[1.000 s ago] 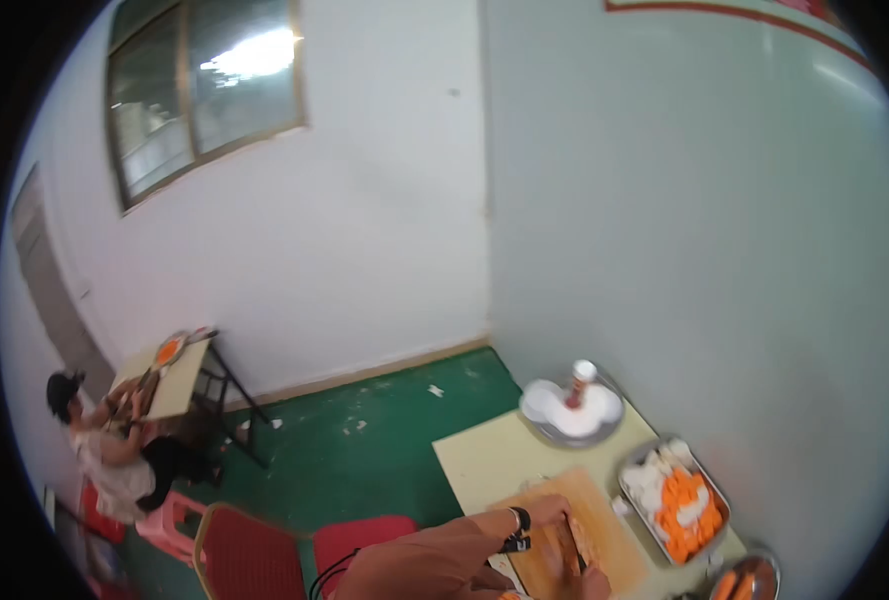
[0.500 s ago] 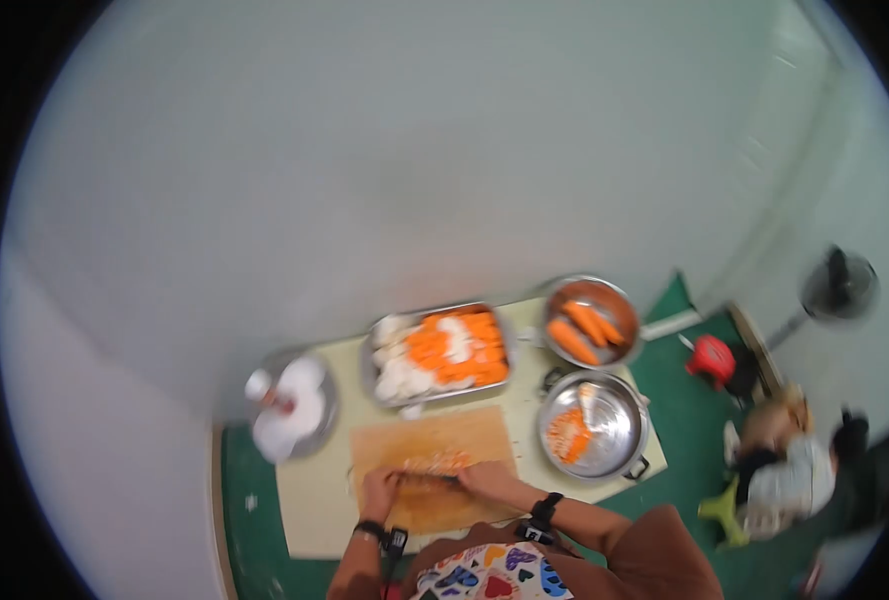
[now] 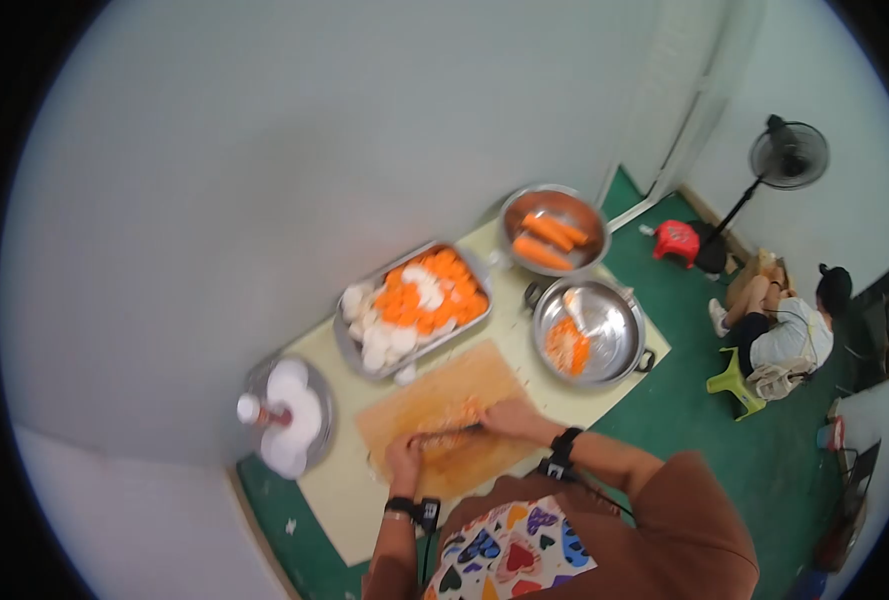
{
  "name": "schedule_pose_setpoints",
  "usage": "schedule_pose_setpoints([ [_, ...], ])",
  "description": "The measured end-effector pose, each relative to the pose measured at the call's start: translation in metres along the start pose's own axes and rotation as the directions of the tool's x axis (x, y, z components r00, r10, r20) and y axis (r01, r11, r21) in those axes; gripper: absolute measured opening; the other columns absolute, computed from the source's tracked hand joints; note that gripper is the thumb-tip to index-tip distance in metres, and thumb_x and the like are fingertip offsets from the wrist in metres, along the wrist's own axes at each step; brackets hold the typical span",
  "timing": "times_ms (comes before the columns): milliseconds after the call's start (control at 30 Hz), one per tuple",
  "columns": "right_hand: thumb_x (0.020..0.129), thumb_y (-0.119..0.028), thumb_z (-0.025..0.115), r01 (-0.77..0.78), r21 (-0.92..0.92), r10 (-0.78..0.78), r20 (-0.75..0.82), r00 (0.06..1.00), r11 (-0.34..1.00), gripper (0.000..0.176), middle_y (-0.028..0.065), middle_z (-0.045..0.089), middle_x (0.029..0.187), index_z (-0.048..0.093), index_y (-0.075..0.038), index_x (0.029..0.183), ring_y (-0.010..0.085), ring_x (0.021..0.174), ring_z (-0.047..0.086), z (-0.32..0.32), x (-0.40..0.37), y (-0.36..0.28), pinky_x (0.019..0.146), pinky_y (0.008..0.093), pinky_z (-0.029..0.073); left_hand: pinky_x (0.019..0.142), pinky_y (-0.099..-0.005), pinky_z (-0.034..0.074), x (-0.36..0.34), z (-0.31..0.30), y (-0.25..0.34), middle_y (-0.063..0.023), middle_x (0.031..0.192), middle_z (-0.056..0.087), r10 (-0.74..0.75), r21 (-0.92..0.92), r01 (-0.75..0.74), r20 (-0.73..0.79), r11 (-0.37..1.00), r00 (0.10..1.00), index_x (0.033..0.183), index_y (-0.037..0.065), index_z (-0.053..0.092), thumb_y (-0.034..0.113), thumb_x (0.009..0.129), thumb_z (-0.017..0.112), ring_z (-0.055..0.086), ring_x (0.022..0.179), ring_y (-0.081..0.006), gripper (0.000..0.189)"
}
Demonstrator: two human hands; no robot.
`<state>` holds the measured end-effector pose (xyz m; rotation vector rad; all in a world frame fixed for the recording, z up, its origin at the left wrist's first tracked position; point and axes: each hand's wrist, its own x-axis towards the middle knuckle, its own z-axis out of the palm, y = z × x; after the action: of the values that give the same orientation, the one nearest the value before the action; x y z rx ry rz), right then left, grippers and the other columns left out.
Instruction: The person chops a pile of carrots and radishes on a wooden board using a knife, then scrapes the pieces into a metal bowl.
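A wooden cutting board (image 3: pixel 434 395) lies on a pale yellow table (image 3: pixel 349 505) with chopped orange carrot (image 3: pixel 454 418) on it. My right hand (image 3: pixel 509 418) grips the handle end of a dark knife (image 3: pixel 449 433) that lies across the carrot. At the knife's other end is my left hand (image 3: pixel 401 457), down on the board; I cannot tell whether it grips anything. Both wrists wear black bands.
Behind the board are a metal tray (image 3: pixel 467 258) of carrot and white slices, a bowl (image 3: pixel 524 196) of whole carrots and a pot (image 3: pixel 619 320) with shredded carrot. A plate (image 3: pixel 316 400) with a bottle (image 3: pixel 254 408) stands left. A person (image 3: pixel 784 335) sits right, near a fan (image 3: pixel 786 155).
My view has swung from the room's left corner down to the table, then tilted to the right. Both hands have stayed on the board with the knife between them.
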<state>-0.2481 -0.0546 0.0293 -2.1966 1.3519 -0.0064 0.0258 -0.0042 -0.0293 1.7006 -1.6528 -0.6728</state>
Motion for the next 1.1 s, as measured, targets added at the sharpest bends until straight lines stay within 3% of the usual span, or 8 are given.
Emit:
schedule_pose_setpoints([
  [200,0.100,-0.040,0.035,0.038,-0.182,-0.051,-0.070,0.996,0.983,0.057,0.0196,0.065,0.067,0.066,-0.004,0.068,0.0395,0.064,0.064,0.018,-0.004,-0.003,0.061,0.0501,0.051,0.071,-0.0364,0.052,-0.004,-0.005,0.005,-0.0155,0.085,0.068,0.037,-0.064,-0.039,-0.027,0.997,0.999,0.090,0.006,0.073,0.001,0.081,0.062,0.066,0.080,-0.0325,0.016],
  [267,0.101,-0.039,0.032,-0.174,-0.110,0.173,-0.019,0.985,0.979,0.059,0.0189,0.067,0.069,0.068,-0.004,0.069,0.0362,0.067,0.067,0.028,-0.006,0.003,0.062,0.0485,0.052,0.070,-0.0350,0.052,-0.003,-0.006,0.012,-0.0146,0.087,0.068,0.060,-0.071,-0.062,-0.018,0.996,0.998,0.092,0.007,0.072,-0.001,0.080,0.062,0.066,0.079,-0.0314,0.018],
  [367,0.101,-0.041,0.032,-0.198,-0.127,0.196,-0.034,0.980,0.972,0.062,0.0191,0.067,0.069,0.067,-0.004,0.066,0.0361,0.066,0.067,0.000,-0.014,-0.031,0.064,0.0498,0.052,0.069,-0.0340,0.051,-0.008,-0.010,0.011,-0.0137,0.088,0.068,-0.030,-0.146,0.031,0.012,0.989,0.999,0.093,0.007,0.072,-0.001,0.080,0.063,0.065,0.077,-0.0306,0.018],
  [500,0.101,-0.042,0.033,-0.208,-0.133,0.198,-0.080,0.977,0.969,0.061,0.0183,0.067,0.068,0.068,-0.004,0.068,0.0363,0.065,0.066,0.029,-0.010,-0.013,0.065,0.0499,0.051,0.069,-0.0345,0.051,-0.001,-0.009,0.005,-0.0130,0.090,0.068,0.056,-0.113,-0.054,0.013,0.992,0.998,0.093,0.007,0.072,-0.001,0.080,0.063,0.065,0.078,-0.0303,0.018],
  [700,0.100,-0.046,0.039,-0.028,0.072,0.030,-0.035,0.999,0.997,0.052,0.0198,0.066,0.073,0.066,-0.003,0.086,0.0389,0.071,0.065,0.015,-0.021,-0.031,0.066,0.0474,0.050,0.073,-0.0352,0.052,0.009,-0.007,0.002,-0.0121,0.098,0.068,0.103,0.024,-0.104,0.038,0.994,0.994,0.100,0.008,0.070,0.000,0.079,0.065,0.065,0.083,-0.0300,0.023],
  [800,0.099,-0.043,0.044,-0.015,0.139,0.026,-0.075,0.997,0.990,0.045,0.0229,0.064,0.076,0.062,-0.002,0.090,0.0421,0.074,0.062,0.009,-0.037,-0.029,0.067,0.0504,0.048,0.074,-0.0336,0.051,0.016,-0.019,0.039,-0.0111,0.101,0.065,0.067,-0.121,-0.080,-0.108,0.989,0.992,0.107,0.008,0.067,-0.002,0.078,0.066,0.064,0.081,-0.0277,0.030],
  [967,0.098,-0.044,0.048,-0.326,0.299,0.392,-0.198,0.898,0.897,0.046,0.0255,0.063,0.074,0.060,-0.001,0.087,0.0448,0.075,0.062,0.029,-0.063,0.003,0.068,0.0521,0.048,0.068,-0.0315,0.050,0.014,-0.024,0.020,-0.0076,0.090,0.056,-0.087,-0.169,0.029,-0.346,0.985,0.934,0.110,0.006,0.065,-0.006,0.080,0.062,0.056,0.074,-0.0212,0.032],
  [1100,0.098,-0.044,0.047,-0.378,0.327,0.452,-0.191,0.872,0.867,0.045,0.0269,0.063,0.075,0.059,-0.001,0.088,0.0458,0.076,0.061,0.038,-0.066,0.006,0.068,0.0533,0.047,0.067,-0.0325,0.050,-0.002,-0.014,-0.019,-0.0104,0.091,0.054,-0.117,-0.192,0.055,-0.330,0.980,0.937,0.109,0.006,0.064,-0.004,0.082,0.062,0.056,0.075,-0.0232,0.028],
])
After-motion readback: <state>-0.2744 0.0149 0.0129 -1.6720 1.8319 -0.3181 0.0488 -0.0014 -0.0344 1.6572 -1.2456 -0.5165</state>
